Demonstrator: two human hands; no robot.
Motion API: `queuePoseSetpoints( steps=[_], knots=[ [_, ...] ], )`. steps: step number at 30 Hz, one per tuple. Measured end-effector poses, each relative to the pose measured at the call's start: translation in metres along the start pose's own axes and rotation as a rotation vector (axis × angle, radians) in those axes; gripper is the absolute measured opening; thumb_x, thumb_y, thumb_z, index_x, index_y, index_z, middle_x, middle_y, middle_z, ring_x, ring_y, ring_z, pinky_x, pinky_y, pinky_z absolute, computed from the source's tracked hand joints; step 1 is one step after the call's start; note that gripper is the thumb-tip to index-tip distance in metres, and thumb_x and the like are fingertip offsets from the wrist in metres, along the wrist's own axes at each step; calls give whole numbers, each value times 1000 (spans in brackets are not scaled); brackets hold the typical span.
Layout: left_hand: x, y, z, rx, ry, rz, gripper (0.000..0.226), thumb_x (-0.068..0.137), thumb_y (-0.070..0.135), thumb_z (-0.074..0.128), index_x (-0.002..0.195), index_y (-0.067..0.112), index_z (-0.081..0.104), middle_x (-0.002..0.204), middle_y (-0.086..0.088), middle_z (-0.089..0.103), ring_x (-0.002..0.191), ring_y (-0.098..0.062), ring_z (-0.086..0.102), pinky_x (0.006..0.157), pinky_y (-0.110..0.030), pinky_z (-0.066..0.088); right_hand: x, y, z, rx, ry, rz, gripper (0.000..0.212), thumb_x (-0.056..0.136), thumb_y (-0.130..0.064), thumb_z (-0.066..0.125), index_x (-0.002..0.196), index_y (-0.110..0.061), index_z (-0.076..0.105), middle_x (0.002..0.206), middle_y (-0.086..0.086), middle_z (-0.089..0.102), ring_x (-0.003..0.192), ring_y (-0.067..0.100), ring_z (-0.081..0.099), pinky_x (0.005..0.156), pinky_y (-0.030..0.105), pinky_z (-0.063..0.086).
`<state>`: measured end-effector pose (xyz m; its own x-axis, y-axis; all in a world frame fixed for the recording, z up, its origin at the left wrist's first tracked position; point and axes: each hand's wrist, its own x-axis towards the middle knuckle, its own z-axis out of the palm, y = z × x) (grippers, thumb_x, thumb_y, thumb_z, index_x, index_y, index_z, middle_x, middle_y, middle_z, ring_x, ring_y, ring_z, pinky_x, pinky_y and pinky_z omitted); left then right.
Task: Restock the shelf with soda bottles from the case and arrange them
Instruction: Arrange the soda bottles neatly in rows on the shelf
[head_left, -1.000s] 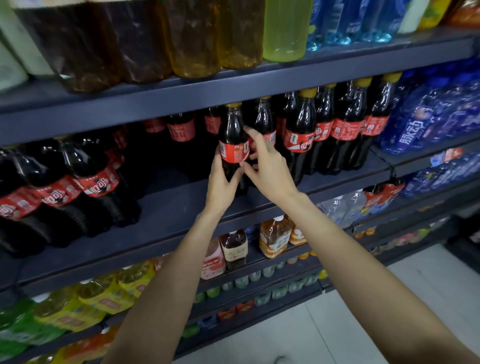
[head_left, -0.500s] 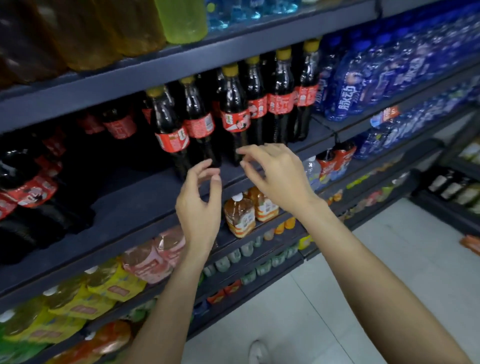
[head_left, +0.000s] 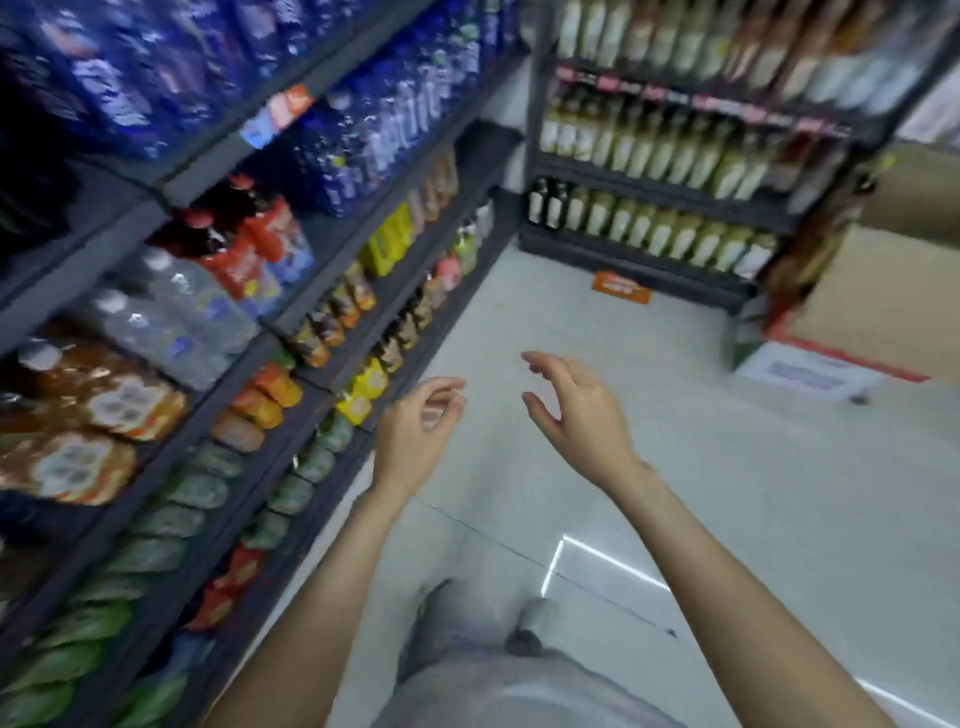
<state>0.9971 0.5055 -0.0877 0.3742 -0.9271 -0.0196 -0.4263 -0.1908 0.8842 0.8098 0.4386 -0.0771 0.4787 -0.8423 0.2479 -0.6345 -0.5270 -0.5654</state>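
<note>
Both hands have left the soda shelf; left hand (head_left: 415, 431) and right hand (head_left: 576, 415) hang loosely curled, holding nothing, with the right nearer the cardboard case (head_left: 878, 306) far to the right.

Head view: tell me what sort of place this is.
Most likely a small grocery or convenience store aisle: dark shelving packed with bottled drinks, another rack of pale bottles at the end, cardboard cartons on the floor.

I'm standing with the long dark metal shelving unit (head_left: 291, 358) running along my left, bottles sitting on every tier. Another dark shelf rack (head_left: 670, 218) is facing me across the pale tiled floor (head_left: 727, 467), and a tan cardboard box (head_left: 883, 301) is sitting right of that.
</note>
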Motion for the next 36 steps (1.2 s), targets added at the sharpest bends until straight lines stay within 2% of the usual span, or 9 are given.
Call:
queuePoseSetpoints(
  steps=[3, 6, 10, 13, 20, 24, 27, 30, 36],
  knots=[
    [26, 12, 86, -22, -203, -111, 22, 86, 17, 67, 89, 39, 63, 84, 13, 68, 85, -5, 66, 80, -17, 48, -27, 83, -35, -2, -90, 334, 42, 92, -26, 57, 132, -18, 47, 120, 1, 60, 111, 21, 54, 84, 32, 43],
    [62, 26, 171, 40, -404, -193, 16, 89, 14, 64, 101, 24, 67, 92, 3, 68, 86, -7, 63, 74, -3, 42, -39, 166, -62, -4, -154, 534, 42, 91, -28, 58, 130, -18, 47, 119, 3, 62, 110, 22, 57, 83, 32, 44],
    [126, 37, 289, 206, -593, -213, 20, 90, 20, 61, 108, 22, 67, 102, 2, 69, 96, -12, 63, 85, -20, 46, -36, 280, -99, -30, -313, 722, 38, 90, -30, 57, 126, -19, 50, 117, 2, 63, 106, 22, 58, 84, 31, 45],
    [180, 58, 375, 338, -676, -176, 23, 89, 22, 59, 110, 23, 67, 108, 1, 69, 104, -17, 63, 89, -27, 47, -14, 365, -134, -63, -376, 785, 35, 91, -30, 55, 125, -20, 52, 117, 3, 64, 105, 23, 58, 84, 31, 45],
    [301, 170, 540, 292, -564, -110, 22, 92, 25, 57, 111, 22, 66, 109, 4, 68, 100, -14, 63, 85, -26, 47, 67, 533, -255, -96, -232, 883, 28, 91, -24, 53, 118, -19, 58, 106, -2, 68, 99, 21, 61, 82, 32, 47],
    [364, 222, 613, 286, -492, -95, 21, 93, 28, 56, 112, 24, 65, 108, 4, 68, 99, -15, 63, 85, -27, 48, 122, 620, -308, -64, -113, 848, 23, 88, -20, 53, 109, -19, 63, 96, 1, 70, 92, 24, 63, 79, 36, 50],
    [399, 246, 667, 301, -460, -104, 24, 93, 28, 57, 115, 21, 64, 109, 1, 68, 99, -18, 63, 82, -27, 48, 164, 688, -336, -40, -66, 803, 22, 87, -17, 56, 107, -17, 65, 94, 2, 70, 88, 23, 63, 78, 32, 48],
    [430, 263, 727, 317, -463, -105, 30, 91, 28, 61, 120, 20, 60, 114, 1, 67, 102, -20, 63, 88, -32, 51, 211, 763, -352, -21, -74, 710, 22, 88, -16, 57, 108, -12, 65, 98, 6, 70, 89, 23, 64, 76, 28, 45],
    [487, 268, 846, 286, -387, -283, 44, 89, 29, 65, 130, 20, 52, 129, -2, 59, 113, -23, 59, 98, -40, 47, 301, 913, -351, -28, -207, 692, 32, 89, -22, 55, 121, -20, 56, 110, 6, 66, 97, 29, 62, 82, 43, 51]
  ],
)
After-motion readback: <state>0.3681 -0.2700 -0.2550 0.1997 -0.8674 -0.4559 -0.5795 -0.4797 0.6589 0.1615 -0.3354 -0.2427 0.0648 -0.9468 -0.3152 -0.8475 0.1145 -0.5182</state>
